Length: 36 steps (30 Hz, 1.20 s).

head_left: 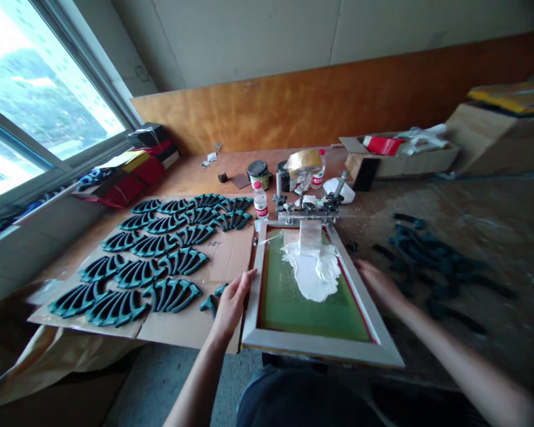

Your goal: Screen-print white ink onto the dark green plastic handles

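Note:
A silkscreen frame (323, 351) with a pale metal border and green mesh lies in front of me. White ink (314, 279) is spread thickly over the upper middle of its mesh, and a flat, pale squeegee-like blade (310, 237) stands in it. My left hand (232, 299) is closed at the frame's left edge, fingertips against the border. Across from it, my right hand (378, 284) is at the right edge, somewhat blurred, its fingers partly hidden at the border. A metal hinge clamp (307, 210) holds the frame's far end. Beside my left hand lies a loose dark green handle-like piece (209, 303).
Rows of dark green curved pieces (115, 307) cover cardboard (178, 329) on the left. More lie heaped (427, 249) at right. Behind the clamp stand a water bottle (260, 201), an ink tub (258, 172) and a tape roll (305, 160). Cardboard boxes (493, 142) fill the back right.

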Each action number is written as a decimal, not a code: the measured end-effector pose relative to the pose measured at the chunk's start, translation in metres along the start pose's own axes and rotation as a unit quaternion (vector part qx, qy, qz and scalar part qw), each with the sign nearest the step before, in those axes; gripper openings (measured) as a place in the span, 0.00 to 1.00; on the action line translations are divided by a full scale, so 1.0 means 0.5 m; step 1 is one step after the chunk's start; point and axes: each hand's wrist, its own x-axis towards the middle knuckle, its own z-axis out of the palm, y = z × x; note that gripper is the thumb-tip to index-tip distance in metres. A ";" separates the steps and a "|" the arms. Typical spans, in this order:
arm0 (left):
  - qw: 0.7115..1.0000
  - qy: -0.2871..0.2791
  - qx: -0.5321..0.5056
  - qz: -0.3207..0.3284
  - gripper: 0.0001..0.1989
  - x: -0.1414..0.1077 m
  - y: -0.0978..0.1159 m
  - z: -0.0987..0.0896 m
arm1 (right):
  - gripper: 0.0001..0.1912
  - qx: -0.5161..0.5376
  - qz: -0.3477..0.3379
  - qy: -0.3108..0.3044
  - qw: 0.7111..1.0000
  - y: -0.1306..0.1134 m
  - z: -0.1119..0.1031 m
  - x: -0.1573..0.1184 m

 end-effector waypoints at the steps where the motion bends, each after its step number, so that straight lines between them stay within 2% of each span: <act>1: 1.000 -0.009 0.016 -0.008 0.33 -0.001 -0.039 0.001 | 0.17 0.069 0.029 0.003 0.997 0.021 -0.005 0.016; 3: 0.998 -0.014 0.068 -0.012 0.35 0.007 -0.102 0.007 | 0.15 0.197 0.075 0.021 0.977 0.039 -0.023 0.069; 5: 0.990 -0.006 0.139 -0.006 0.34 0.022 -0.140 0.011 | 0.23 0.292 0.092 0.029 0.952 0.020 -0.045 0.134; 7: 0.980 -0.006 0.200 0.001 0.32 0.035 -0.156 0.011 | 0.27 0.312 0.054 -0.004 0.948 -0.025 -0.063 0.187; 9: 0.973 -0.013 0.231 0.000 0.31 0.043 -0.160 0.007 | 0.19 0.311 0.016 -0.067 0.948 -0.075 -0.074 0.206; 11: 0.970 -0.020 0.241 -0.007 0.30 0.045 -0.161 0.003 | 0.09 0.313 -0.019 -0.115 0.943 -0.110 -0.080 0.185; 13: 0.972 -0.020 0.235 -0.009 0.30 0.045 -0.164 0.001 | 0.12 0.326 -0.067 -0.117 0.936 -0.119 -0.088 0.138; 16: 0.974 -0.014 0.227 -0.006 0.29 0.045 -0.170 0.002 | 0.15 0.357 -0.171 -0.100 0.913 -0.096 -0.108 0.076; 19: 0.973 -0.009 0.231 -0.005 0.27 0.045 -0.171 0.004 | 0.14 0.374 -0.220 -0.117 0.893 -0.072 -0.124 0.071; 21: 0.973 -0.009 0.229 -0.002 0.27 0.043 -0.168 0.004 | 0.12 0.369 -0.186 -0.103 0.905 -0.075 -0.124 0.081; 24: 0.979 -0.013 0.203 -0.012 0.28 0.040 -0.159 0.003 | 0.13 0.338 -0.135 0.010 0.931 -0.104 -0.111 0.069; 26: 0.983 -0.015 0.181 -0.025 0.29 0.038 -0.154 0.003 | 0.17 0.332 -0.150 0.067 0.929 -0.117 -0.104 0.043; 27: 0.985 -0.015 0.172 -0.030 0.29 0.037 -0.151 0.003 | 0.17 0.340 -0.165 0.065 0.924 -0.118 -0.104 0.033; 29: 0.987 -0.014 0.155 -0.032 0.30 0.036 -0.145 0.005 | 0.14 0.363 -0.178 0.012 0.915 -0.108 -0.110 0.033; 31: 0.990 -0.014 0.135 -0.032 0.31 0.033 -0.135 0.006 | 0.10 0.378 -0.156 -0.040 0.912 -0.092 -0.118 0.068; 32: 0.992 -0.015 0.123 -0.033 0.32 0.030 -0.127 0.006 | 0.12 0.380 -0.136 -0.050 0.914 -0.084 -0.121 0.096; 34: 0.994 -0.028 0.096 -0.043 0.35 0.023 -0.101 0.004 | 0.24 0.375 -0.079 -0.050 0.922 -0.066 -0.122 0.160; 36: 0.995 -0.040 0.066 -0.055 0.39 0.014 -0.063 0.002 | 0.32 0.359 -0.017 -0.049 0.932 -0.039 -0.119 0.214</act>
